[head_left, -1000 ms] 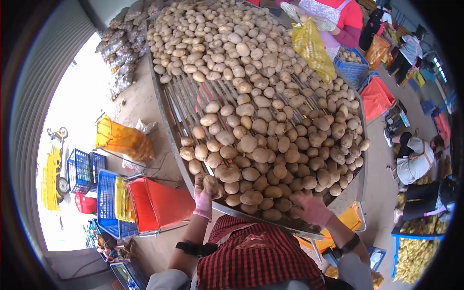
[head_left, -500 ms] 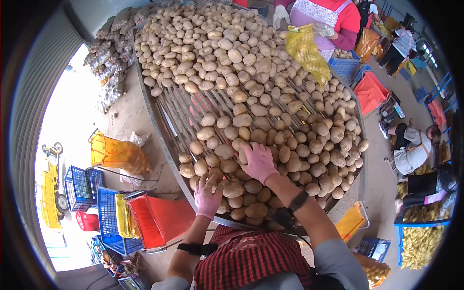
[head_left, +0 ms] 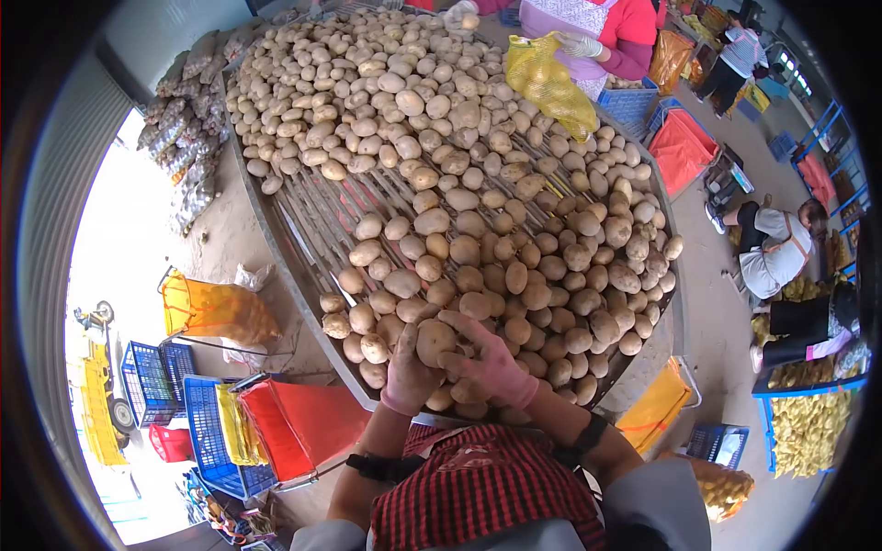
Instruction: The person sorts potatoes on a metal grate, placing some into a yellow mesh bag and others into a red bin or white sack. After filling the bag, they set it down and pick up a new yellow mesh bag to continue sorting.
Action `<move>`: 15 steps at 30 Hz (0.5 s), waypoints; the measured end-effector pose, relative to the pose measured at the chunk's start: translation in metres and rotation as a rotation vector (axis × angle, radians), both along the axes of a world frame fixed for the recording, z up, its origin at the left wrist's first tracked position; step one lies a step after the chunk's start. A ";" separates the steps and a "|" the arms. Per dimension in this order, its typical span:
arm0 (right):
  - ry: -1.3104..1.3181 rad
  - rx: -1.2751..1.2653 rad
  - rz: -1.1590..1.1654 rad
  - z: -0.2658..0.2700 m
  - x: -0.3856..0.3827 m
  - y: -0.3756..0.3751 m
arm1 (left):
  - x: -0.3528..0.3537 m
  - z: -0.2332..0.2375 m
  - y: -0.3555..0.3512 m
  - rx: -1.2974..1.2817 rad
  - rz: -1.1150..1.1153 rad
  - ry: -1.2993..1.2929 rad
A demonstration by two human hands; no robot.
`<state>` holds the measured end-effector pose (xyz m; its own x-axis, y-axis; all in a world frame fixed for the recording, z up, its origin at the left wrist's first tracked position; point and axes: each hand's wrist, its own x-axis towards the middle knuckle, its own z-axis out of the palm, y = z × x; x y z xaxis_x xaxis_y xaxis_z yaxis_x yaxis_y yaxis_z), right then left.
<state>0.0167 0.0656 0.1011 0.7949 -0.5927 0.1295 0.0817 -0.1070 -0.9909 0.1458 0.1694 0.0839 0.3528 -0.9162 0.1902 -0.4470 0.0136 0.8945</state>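
A large potato (head_left: 434, 342) is between my two hands, close to the near edge of the sorting table. My left hand (head_left: 410, 375), in a dirt-stained pink glove, grips its left side. From the other side, my right hand (head_left: 493, 365), in a matching glove, has its curved fingers and thumb at the potato's right side. Loose potatoes (head_left: 514, 275) lie all around and beyond both hands, several of them directly under the right palm. Bare slats of the table (head_left: 312, 216) show to the far left of the hands.
Across the table a person in white gloves holds a yellow mesh bag (head_left: 551, 87). An orange-red bag on a frame (head_left: 303, 427) and a blue crate (head_left: 207, 432) stand to my left. A yellow-orange bag (head_left: 654, 404) hangs at the right near corner.
My hands have come together nearer to me, now around one potato; before, they were apart over the pile. The view has shifted slightly. The co-worker's mesh bag is still held.
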 end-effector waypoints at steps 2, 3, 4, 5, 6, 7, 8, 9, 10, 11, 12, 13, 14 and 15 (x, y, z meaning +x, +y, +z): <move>-0.064 0.244 -0.033 0.000 -0.001 0.010 | -0.006 0.008 -0.004 0.033 0.075 -0.007; -0.126 0.485 -0.052 0.003 -0.002 0.013 | -0.011 0.015 -0.006 0.034 0.066 -0.010; -0.131 0.486 -0.060 0.004 -0.003 0.013 | -0.018 0.022 -0.007 0.017 0.105 0.086; -0.088 0.590 -0.081 0.005 -0.005 0.012 | -0.023 0.028 -0.009 0.001 0.145 0.181; -0.043 0.695 -0.101 0.005 -0.007 0.011 | -0.026 0.024 -0.009 0.003 0.138 0.180; -0.044 0.696 -0.106 0.002 -0.008 0.010 | -0.027 0.017 -0.008 -0.020 0.137 -0.050; -0.061 0.750 -0.137 0.000 -0.007 0.007 | -0.030 0.013 -0.008 -0.044 0.135 -0.281; -0.076 0.803 -0.167 -0.001 -0.008 0.003 | -0.034 0.009 -0.007 -0.044 0.131 -0.280; -0.077 0.804 -0.170 -0.001 -0.012 -0.001 | -0.039 0.006 -0.007 -0.077 0.105 -0.153; -0.044 0.879 -0.185 0.011 -0.018 -0.008 | -0.042 0.004 -0.008 -0.110 0.079 -0.028; -0.011 0.954 -0.198 0.017 -0.024 -0.014 | -0.039 0.004 -0.009 -0.110 0.079 -0.029; -0.036 0.601 -0.264 -0.008 -0.032 -0.027 | -0.034 0.004 -0.008 0.001 0.018 0.726; -0.061 0.248 -0.319 -0.041 -0.044 -0.045 | -0.031 0.004 -0.007 0.120 -0.049 1.478; 0.110 -0.100 -0.525 -0.056 -0.065 -0.060 | -0.032 -0.003 -0.005 0.116 -0.042 1.475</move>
<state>-0.0480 0.0056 0.0448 0.4078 -0.9025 0.1383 -0.1112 -0.1994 -0.9736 0.1138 0.1641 0.0813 0.1309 -0.9150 -0.3817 0.8444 -0.0988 0.5265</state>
